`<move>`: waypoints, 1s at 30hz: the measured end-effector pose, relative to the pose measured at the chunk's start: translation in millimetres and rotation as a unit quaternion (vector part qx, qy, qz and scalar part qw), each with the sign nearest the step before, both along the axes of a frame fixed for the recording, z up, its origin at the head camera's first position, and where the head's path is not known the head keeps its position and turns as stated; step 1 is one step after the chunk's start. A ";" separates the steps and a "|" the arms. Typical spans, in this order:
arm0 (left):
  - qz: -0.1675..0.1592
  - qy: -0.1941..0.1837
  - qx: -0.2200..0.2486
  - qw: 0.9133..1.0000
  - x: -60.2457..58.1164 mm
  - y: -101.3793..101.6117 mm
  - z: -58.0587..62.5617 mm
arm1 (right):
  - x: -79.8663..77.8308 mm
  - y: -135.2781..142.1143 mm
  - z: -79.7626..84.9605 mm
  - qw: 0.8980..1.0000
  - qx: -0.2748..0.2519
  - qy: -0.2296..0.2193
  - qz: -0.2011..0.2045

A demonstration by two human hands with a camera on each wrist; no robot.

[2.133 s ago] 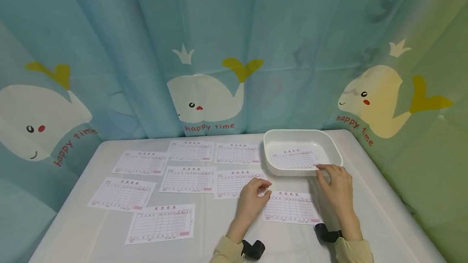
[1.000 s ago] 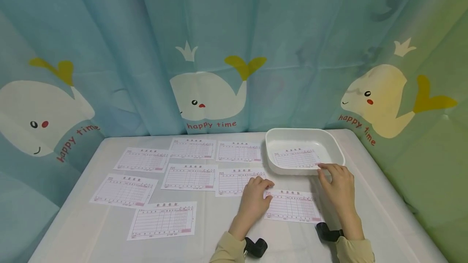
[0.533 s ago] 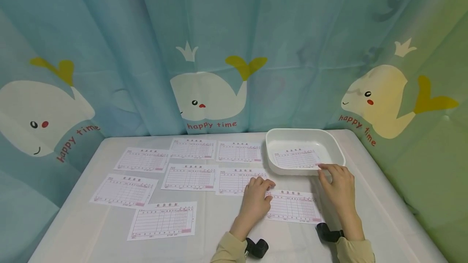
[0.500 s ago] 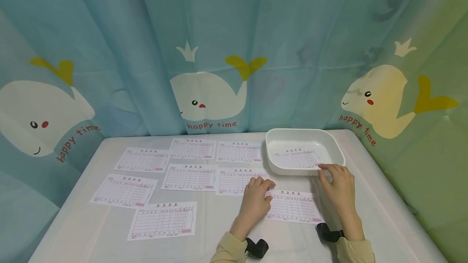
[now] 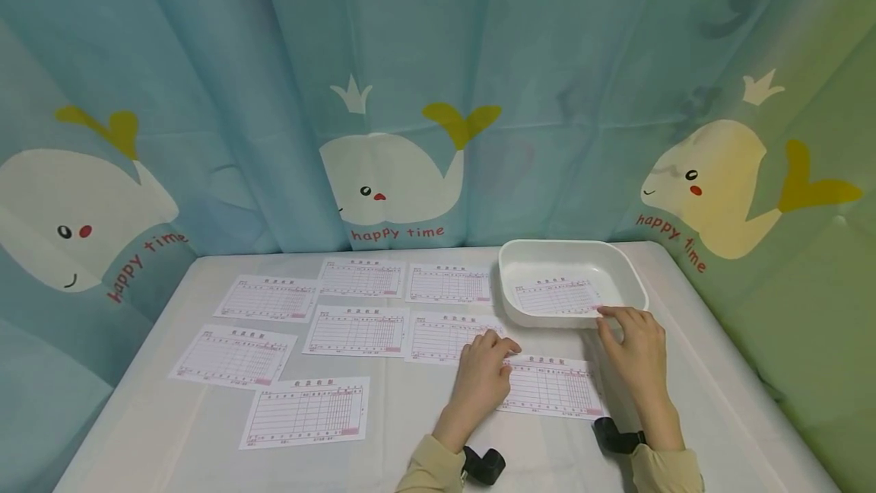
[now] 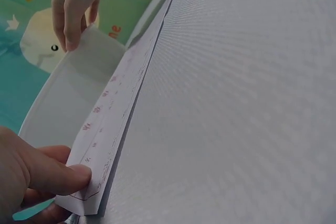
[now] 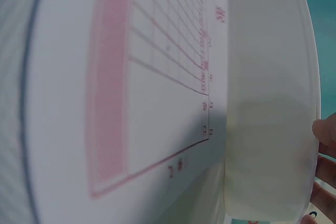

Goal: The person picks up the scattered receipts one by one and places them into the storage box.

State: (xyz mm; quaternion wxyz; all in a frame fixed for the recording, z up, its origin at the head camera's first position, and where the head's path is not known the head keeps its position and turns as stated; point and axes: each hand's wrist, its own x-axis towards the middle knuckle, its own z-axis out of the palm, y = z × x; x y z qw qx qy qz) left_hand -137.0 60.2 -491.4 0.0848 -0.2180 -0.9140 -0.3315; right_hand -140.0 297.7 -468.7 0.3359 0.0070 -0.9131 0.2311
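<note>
My left hand point(image 5: 482, 375) is at the left end of a printed receipt slip point(image 5: 550, 388) lying in front of the white tray. In the left wrist view, its thumb point(image 6: 77, 178) presses the slip's corner from above while fingers reach beneath, pinching it. My right hand point(image 5: 636, 348) pinches the near rim of the white plastic tray point(image 5: 509, 265), thumb outside and fingertips over the edge. Inside that tray lies another receipt slip point(image 5: 557, 297). The right wrist view shows the near slip point(image 7: 173, 114) large, with right-hand fingers point(image 7: 326, 132) at the rim.
Several more receipt slips lie spread over the white tablecloth to the left, including a front one point(image 5: 308, 413) and one partly behind my left hand point(image 5: 438, 337). A black wrist mount point(image 5: 484, 466) sits by each wrist. A whale-print curtain point(image 5: 547, 97) hangs behind.
My left hand has shifted slightly right, its fingers now over the near slip's left corner. The right hand stays at the tray rim. The head view shifted slightly.
</note>
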 end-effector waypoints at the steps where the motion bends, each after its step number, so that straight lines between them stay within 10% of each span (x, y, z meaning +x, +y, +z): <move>1: -0.003 -0.001 0.004 1.000 0.0 0.1 0.0 | 0.3 -0.3 0.3 1.000 -0.001 0.001 0.000; 16: -0.038 0.035 -0.001 0.999 -1.4 -0.6 -1.3 | -0.7 0.4 0.0 1.000 0.005 0.002 0.003; 30: -0.087 -0.015 0.048 0.995 -2.4 -3.6 -2.5 | -0.3 0.6 0.3 1.000 0.004 0.001 0.004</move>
